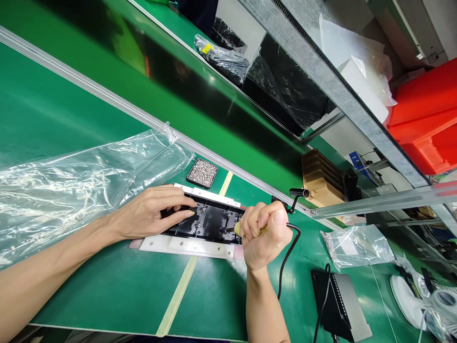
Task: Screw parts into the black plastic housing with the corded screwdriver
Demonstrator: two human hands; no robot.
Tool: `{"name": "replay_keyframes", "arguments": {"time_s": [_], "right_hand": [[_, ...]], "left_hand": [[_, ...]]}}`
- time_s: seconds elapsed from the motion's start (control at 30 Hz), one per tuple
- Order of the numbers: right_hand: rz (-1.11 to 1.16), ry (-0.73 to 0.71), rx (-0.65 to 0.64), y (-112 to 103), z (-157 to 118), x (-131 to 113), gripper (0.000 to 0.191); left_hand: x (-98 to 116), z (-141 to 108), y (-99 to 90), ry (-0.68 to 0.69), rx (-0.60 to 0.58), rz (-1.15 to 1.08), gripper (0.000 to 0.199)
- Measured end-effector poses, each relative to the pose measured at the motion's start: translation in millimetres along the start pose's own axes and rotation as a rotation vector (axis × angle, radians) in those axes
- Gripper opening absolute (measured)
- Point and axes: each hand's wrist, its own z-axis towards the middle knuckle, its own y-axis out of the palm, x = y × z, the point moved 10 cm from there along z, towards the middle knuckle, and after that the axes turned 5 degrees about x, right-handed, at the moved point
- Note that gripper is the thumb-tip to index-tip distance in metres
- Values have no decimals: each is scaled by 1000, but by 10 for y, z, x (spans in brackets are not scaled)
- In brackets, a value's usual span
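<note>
Black panel (209, 220) under right grip (266, 233)

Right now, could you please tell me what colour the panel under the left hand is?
The panel is mostly black, best seen in the head view.

Green workbench (217, 295), metal rack (342, 95) and parts tray (197, 184) show a workshop

we see a long black panel (210, 222) lying flat between white rails (200, 247), its ribbed, patterned face upward. above its right-hand part we make out a corded tool (237, 229), tilted, its yellowish handle mostly hidden, its slim dark tip at the face; contact we cannot confirm.
</note>
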Motion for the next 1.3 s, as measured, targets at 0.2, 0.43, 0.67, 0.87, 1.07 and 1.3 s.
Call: {"name": "replay_keyframes", "arguments": {"time_s": [0.2, 0.43, 0.67, 0.87, 1.07, 1.3], "right_hand": [[51, -14, -11, 19, -3, -20, 56], [32, -14, 2, 11, 3, -14, 55], [56, -23, -17, 28, -1, -20, 55], [35, -45, -15, 20, 6, -36, 55], [71, -45, -20, 39, 13, -42, 55], [67, -46, -19, 41, 17, -47, 54]], "left_hand": [[4, 1, 4, 12, -3, 7, 15], [10, 11, -9, -4, 6, -5, 14], [6, -2, 5, 9, 1, 8, 14], [8, -11, 9, 21, -5, 22, 14], [6, 10, -4, -2, 8, 0, 14], [16, 3, -3, 12, 2, 15, 14]]}}
